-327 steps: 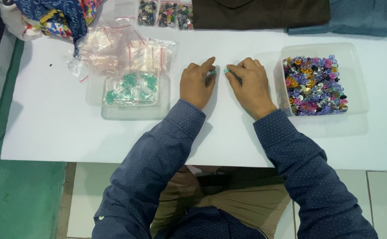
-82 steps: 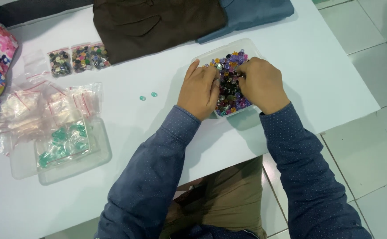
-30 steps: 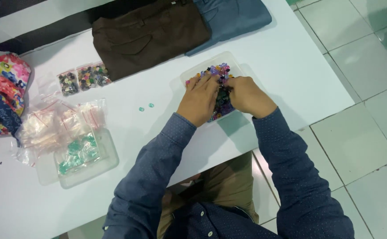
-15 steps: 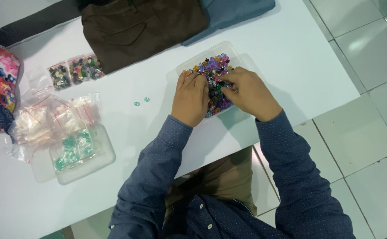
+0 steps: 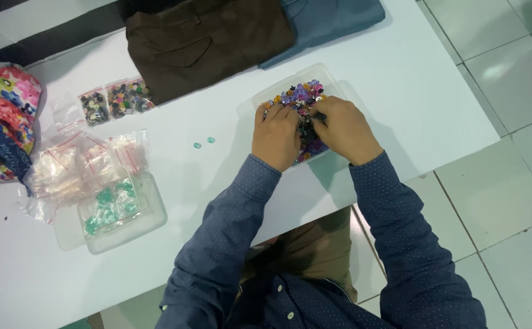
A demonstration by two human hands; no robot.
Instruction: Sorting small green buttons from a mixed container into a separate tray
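Your left hand [image 5: 276, 135] and right hand [image 5: 344, 128] sat over clear plastic tray [image 5: 269, 97] of mixed coloured buttons [image 5: 301, 97], fingers curled down among them. Grip state: cannot tell, fingertips hidden. Tray lay on white worktop [image 5: 400, 79], just in front of blue folded cloth [image 5: 330, 21]. Two loose green buttons [image 5: 203, 142] lay left of tray. Buttons likely light, hard, slippery; better pinched singly by rim.
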